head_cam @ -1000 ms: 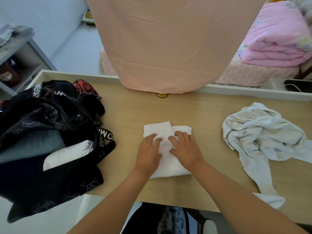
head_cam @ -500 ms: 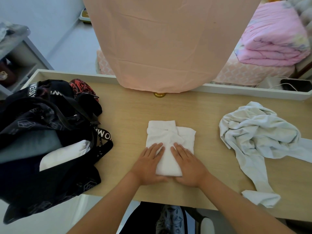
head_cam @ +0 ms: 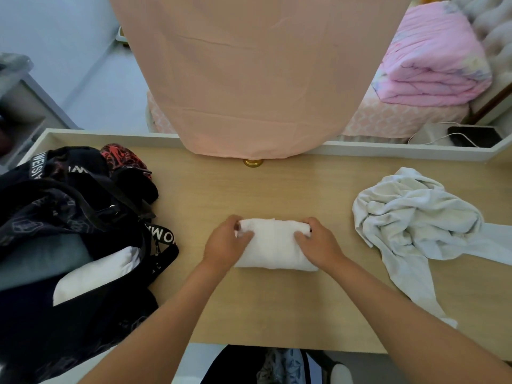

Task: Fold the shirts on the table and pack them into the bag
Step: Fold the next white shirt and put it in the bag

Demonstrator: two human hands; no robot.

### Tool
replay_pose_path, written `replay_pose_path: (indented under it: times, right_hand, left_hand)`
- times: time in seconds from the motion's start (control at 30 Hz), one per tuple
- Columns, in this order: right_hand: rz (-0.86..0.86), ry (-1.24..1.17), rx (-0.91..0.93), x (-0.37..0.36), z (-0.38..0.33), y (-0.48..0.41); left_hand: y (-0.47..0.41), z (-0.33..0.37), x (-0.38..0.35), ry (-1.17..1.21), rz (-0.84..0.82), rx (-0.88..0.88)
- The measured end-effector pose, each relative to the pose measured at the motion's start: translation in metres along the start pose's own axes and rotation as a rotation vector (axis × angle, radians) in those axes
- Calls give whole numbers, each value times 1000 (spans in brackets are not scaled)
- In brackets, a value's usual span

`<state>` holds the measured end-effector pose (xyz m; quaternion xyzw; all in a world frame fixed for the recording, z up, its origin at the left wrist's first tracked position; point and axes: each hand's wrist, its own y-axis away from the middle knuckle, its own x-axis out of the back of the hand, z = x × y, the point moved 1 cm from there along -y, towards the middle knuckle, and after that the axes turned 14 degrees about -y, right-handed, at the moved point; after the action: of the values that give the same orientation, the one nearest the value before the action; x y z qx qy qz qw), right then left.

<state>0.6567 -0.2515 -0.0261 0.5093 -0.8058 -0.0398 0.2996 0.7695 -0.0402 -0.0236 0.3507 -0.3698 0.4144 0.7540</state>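
while the folded white shirt point(head_cam: 274, 246) lies in the middle of the surface point(head_cam: 277, 309), the left hand point(head_cam: 225, 245) curls its fingers round the left end and the right hand point(head_cam: 318, 243) curls round the right end, so each grip is closed on the shirt. the step looks like picking the bundle up for the bag. to do it well, i think both hands should squeeze the ends the same, so the folds do not pop open. lift it flat, not tipped, and do not let the middle sag. the black bag point(head_cam: 69, 223) sits open at the left, near the bundle, with a white folded cloth point(head_cam: 94, 273) already inside, so the move is a short one to the left. the shirt is a short, fat bundle. its long side runs left to right, one end toward the bag and the other toward the crumpled white shirt point(head_cam: 415, 217), which is not yet folded.
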Motion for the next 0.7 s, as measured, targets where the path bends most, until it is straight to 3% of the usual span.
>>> replay_pose_path:
  times: [0.1, 0.17, 0.23, 0.3, 0.37, 0.43, 0.57, 0.7]
  right_hand:
    - [102, 111, 27, -13, 3, -13]
    - [182, 179, 11, -23, 2, -18]
    - [295, 401, 151, -32, 2, -20]
    - [217, 558, 333, -39, 3, -21]
    - [4, 621, 349, -44, 10, -23]
    - [-92, 591, 265, -46, 20, -24]
    - [-81, 552, 242, -50, 23, -29]
    - [-61, 485, 230, -51, 25, -30]
  left_hand:
    - [6, 13, -24, -336, 324, -313]
    - [5, 20, -44, -447, 218, -481]
    - [1, 16, -56, -475, -4, -397]
    - [-5, 6, -65, -444, -114, -283]
    - [-6, 1, -68, -435, -126, -277]
    - [-7, 1, -67, -390, -142, -233]
    - [-9, 6, -57, -95, -70, 94]
    - [-20, 22, -37, 159, -61, 304]
